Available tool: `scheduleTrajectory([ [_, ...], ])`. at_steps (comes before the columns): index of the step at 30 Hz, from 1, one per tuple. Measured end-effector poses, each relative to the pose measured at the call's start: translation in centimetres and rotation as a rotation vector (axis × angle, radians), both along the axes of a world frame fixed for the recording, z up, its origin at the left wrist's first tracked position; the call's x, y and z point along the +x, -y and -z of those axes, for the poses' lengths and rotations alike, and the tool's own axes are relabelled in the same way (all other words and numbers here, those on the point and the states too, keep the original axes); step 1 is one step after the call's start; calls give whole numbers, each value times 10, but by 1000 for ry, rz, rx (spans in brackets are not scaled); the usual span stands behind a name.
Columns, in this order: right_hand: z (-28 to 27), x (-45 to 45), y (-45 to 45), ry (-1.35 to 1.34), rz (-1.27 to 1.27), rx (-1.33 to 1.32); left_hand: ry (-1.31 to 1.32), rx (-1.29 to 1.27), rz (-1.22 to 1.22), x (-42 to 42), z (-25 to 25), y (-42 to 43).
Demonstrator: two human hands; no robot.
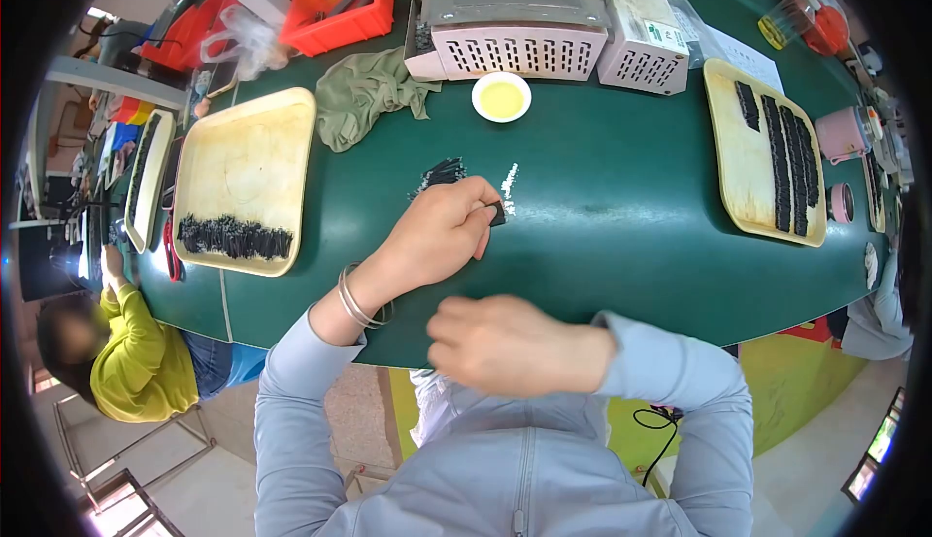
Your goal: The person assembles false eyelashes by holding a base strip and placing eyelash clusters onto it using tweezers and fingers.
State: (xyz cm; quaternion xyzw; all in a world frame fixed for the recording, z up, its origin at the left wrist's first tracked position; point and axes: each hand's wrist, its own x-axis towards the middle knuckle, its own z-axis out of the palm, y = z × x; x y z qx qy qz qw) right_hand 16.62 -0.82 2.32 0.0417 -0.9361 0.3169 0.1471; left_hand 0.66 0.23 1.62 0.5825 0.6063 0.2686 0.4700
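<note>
Over the green table, my left hand [437, 234], with silver bangles at the wrist, pinches a small black piece [498, 214] between thumb and fingers. Just behind that hand lies a small pile of thin black strips [444, 172], partly covered by it. A short row of small white pieces [510, 185] lies on the table beside the fingertips. Close to my body, near the table's front edge, my right hand [505, 345] is curled closed and slightly blurred. Its fingertips are turned under, so whatever it may hold is hidden.
A white bowl of yellow liquid [501, 98] stands before a perforated metal box [519, 47]. Left are a green cloth [364, 95] and a tray [243, 139] with black strips; right, another tray [723, 139] holds black rows. A person in yellow-green [146, 357] sits left.
</note>
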Motion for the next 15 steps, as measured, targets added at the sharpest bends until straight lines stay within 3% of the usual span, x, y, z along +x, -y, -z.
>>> scheduleTrajectory([
  [6,5,49,-97,-114,451,-87,-19,-27,-13,1,-5,0],
  [15,18,56,-99,-73,625,-47,-143,118,-20,6,-1,12],
])
